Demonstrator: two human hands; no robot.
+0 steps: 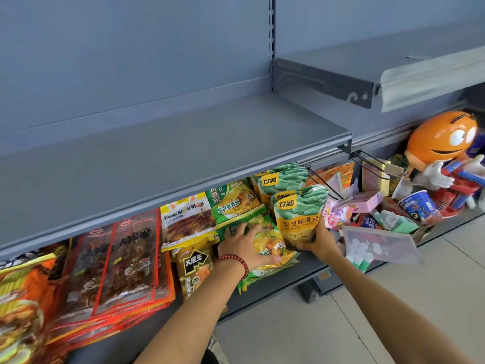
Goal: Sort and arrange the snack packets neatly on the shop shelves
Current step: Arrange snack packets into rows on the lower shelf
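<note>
A crab-roe-flavour broad bean packet (299, 219) is held upright by its bottom edge in the right hand (319, 241), fingers curled round it, at the right end of the lower shelf (288, 281), just in front of matching broad bean packets (282, 179) already stood towards the back. The left hand (245, 244), a red bead bracelet (237, 261) at its wrist, is laid flat with fingers spread on a stack of green-and-yellow noodle snack packets (262, 227), pressing it down rather than gripping it. Further along the row to the left, a Tang Mou Mou packet (186, 222), a yellow packet with a black label (194, 266), a sheaf of red-edged packets (118, 258) and orange packets (21, 298) are seen grouped by kind, though several lean and overlap. The sorting is judged to be well advanced on this shelf, with the held packet yet to be set down and the rows yet to be squared up. In the neighbouring bay to the right, a jumble of mixed goods (380, 214), a clear zip pouch (380, 245) and an orange M&M's figure (441, 143) are left to be dealt with, if they are counted in the task. The grey upper shelf (183, 153) runs above the row.
</note>
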